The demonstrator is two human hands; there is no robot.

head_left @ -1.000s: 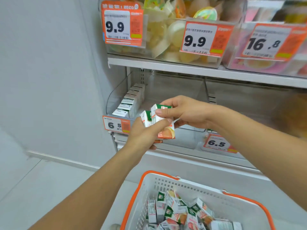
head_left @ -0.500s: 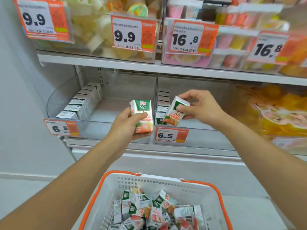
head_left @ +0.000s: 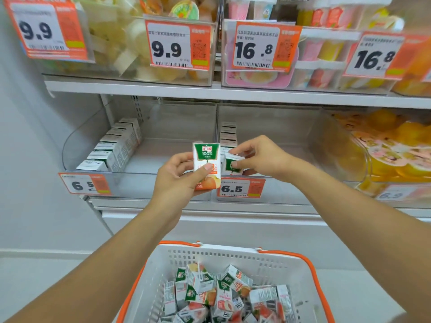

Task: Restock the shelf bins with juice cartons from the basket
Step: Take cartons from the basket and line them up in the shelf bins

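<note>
I am reaching both bare arms forward, hands close together at chest height. My left hand (head_left: pixel 179 173) is gripping with thumb across the front; my right hand (head_left: pixel 261 157) is pinching with curled fingertips.

two bare forearms in view, both uncovered from the bottom frame edge up to the wrists. no sleeve cuff visible on either side, so any sleeves end out of frame. left hand (head_left: pixel 180 177) bare: no glove, ring, watch or band that i can see. right hand (head_left: pixel 262 157) same: bare fingers, bare wrist. nails short and unpainted where visible, e.g. the left thumb. no marks, tape or tattoos visible on either arm. rest of the person out of view.
</note>
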